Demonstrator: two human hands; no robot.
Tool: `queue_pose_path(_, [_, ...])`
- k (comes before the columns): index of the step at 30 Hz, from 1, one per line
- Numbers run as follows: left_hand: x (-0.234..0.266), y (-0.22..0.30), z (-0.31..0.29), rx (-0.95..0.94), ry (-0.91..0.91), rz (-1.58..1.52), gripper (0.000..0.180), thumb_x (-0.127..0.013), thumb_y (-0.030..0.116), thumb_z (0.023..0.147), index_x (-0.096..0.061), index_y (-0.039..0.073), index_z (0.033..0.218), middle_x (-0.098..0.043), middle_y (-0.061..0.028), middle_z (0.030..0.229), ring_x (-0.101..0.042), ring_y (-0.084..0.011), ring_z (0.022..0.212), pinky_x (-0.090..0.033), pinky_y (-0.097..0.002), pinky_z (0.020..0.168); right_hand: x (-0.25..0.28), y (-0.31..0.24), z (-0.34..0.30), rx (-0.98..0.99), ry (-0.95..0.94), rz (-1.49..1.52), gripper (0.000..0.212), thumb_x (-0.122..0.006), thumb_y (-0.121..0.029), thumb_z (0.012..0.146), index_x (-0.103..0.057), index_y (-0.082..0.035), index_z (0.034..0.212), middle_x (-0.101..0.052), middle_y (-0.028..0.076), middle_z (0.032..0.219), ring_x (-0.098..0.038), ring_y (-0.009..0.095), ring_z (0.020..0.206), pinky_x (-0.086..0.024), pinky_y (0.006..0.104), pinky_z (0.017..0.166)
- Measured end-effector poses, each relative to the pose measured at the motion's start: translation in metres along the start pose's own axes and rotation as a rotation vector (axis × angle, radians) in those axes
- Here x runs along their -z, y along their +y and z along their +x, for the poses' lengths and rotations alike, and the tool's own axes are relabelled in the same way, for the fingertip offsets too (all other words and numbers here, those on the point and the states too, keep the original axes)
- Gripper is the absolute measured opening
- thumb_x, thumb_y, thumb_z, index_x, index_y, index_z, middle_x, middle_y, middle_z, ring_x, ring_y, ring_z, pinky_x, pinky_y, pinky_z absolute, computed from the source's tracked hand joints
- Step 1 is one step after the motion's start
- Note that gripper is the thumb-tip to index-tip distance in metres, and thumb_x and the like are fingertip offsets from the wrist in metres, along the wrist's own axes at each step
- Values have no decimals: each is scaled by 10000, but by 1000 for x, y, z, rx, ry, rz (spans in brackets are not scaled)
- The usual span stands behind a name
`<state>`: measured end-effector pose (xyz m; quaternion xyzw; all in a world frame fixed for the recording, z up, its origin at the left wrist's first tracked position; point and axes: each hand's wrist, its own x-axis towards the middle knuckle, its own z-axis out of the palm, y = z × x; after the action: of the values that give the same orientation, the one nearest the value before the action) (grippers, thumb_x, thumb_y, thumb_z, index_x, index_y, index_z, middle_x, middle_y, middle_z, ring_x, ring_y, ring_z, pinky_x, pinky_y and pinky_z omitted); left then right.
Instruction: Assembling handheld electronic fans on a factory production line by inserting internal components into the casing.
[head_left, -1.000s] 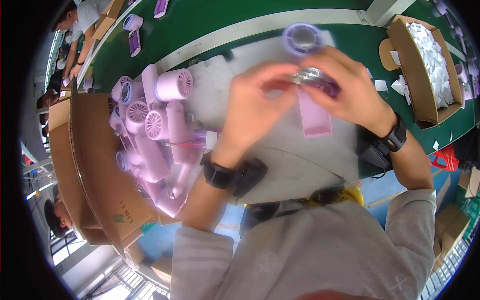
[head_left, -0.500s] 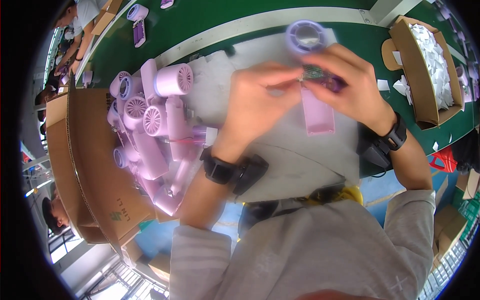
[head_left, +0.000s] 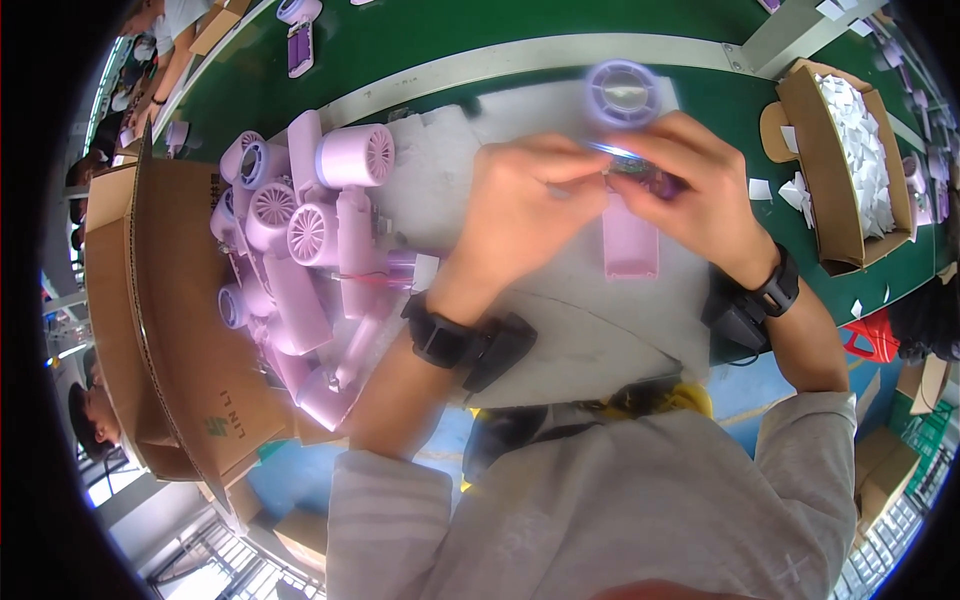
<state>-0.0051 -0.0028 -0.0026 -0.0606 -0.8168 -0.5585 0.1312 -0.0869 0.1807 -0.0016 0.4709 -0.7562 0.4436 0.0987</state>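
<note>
Tilted since the earlier frame, the board [head_left: 628, 166] now gleams blue-white along its edge.
Right hand [head_left: 692, 185] pinches it by the pink case [head_left: 631, 245]; left hand [head_left: 525, 200] has fingertips at its end, grip too blurred to tell.

Green worktable [head_left: 460, 22], blue floor [head_left: 310, 478], bright window [head_left: 205, 578]

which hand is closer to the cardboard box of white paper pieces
Right. The right hand is left of the box of white paper pieces, apart from it; the left hand is farther left, beyond the right hand.
</note>
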Motion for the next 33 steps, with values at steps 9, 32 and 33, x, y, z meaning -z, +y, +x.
queue_pose_path(9, [-7,-5,2,39,8,-103,297,-664,-40,784,-680,-8,1079,-695,-75,893,-653,-127,779,-527,-239,723,4,-7,5,-116,-21,-5,273,-760,-54,737,-694,-25,1000,-633,97,851,-619,225,669,-508,306,590])
queue_pose_path(32, [-11,7,2,154,-114,-36,398,-629,-43,798,-566,13,1187,-660,-63,1099,-638,-140,879,-524,-281,776,8,-18,1,-353,-90,30,161,-688,-34,804,-615,-3,944,-624,76,704,-549,130,559,-451,252,539])
queue_pose_path(33, [-11,8,2,140,-135,-47,402,-625,-44,801,-566,15,1194,-656,-63,1104,-632,-141,890,-520,-282,786,9,-19,0,-346,-106,31,155,-684,-29,805,-614,-2,940,-622,79,712,-552,135,564,-453,254,541])
